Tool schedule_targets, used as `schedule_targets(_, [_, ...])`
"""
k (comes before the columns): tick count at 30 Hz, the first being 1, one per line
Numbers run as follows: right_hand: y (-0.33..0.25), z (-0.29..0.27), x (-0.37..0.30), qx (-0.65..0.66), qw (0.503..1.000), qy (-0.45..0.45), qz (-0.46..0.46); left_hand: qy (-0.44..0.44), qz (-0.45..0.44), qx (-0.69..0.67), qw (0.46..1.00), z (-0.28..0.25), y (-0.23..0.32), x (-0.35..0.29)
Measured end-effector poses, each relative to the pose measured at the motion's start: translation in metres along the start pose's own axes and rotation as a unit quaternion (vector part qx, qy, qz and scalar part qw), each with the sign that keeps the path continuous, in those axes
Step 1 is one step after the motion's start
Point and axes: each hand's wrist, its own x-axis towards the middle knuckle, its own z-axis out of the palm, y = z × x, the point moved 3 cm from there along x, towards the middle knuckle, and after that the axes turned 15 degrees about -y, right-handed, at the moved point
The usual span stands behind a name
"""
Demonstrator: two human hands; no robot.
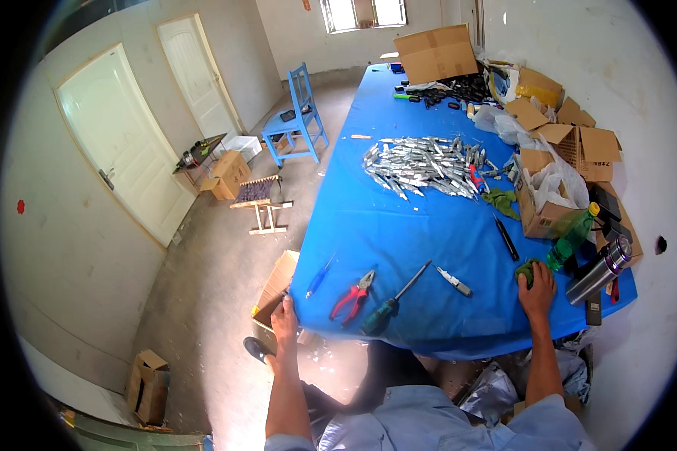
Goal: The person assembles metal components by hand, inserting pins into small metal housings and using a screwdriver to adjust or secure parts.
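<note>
At the near left corner of the blue-covered table (421, 248), my left hand (284, 321) is closed beside the edge, just above an open cardboard box; what its fingers grip is hard to make out. My right hand (536, 292) closes over a crumpled green cloth (529, 272) on the table's right side. Between the hands lie a slim blue screwdriver (320, 279), red-handled pliers (352, 299), a longer screwdriver (396, 299) with a green handle and a small silver tool (454, 283). A thin black tool (506, 239) rests beyond the cloth.
A heap of silver metal pieces (429, 165) covers the table's middle. Along the right stand a steel thermos (600, 272), a green bottle (572, 237) and cardboard boxes (543, 214). Left on the floor are a blue chair (299, 120), a stool (257, 192) and an open box (274, 282).
</note>
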Motion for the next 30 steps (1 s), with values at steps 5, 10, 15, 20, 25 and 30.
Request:
schedule_targets(5, [0.006,0.002,0.000,0.012,1.000,-0.003,0.013,-0.008,0.000,-0.135,0.991,-0.012,-0.018,-0.017])
schedule_targets(10, [0.000,0.004,0.001,0.026,1.000,0.004,-0.005,-0.004,-0.079,-0.195,0.978,-0.062,-0.092,-0.060])
schedule_targets(15, [0.003,0.012,0.000,0.029,1.000,0.000,0.004,0.085,-0.150,-0.291,0.941,-0.094,-0.133,-0.119])
schedule_targets(20, [0.007,0.014,0.004,0.032,0.999,-0.009,0.002,0.122,-0.097,-0.343,0.926,-0.098,-0.112,-0.143])
schedule_targets(25, [0.017,0.015,0.004,0.030,0.999,-0.030,0.009,0.107,-0.081,-0.307,0.942,-0.095,-0.079,-0.142])
schedule_targets(30, [0.006,0.010,0.002,0.026,0.998,-0.048,0.024,0.101,-0.065,-0.316,0.941,-0.100,-0.070,-0.136])
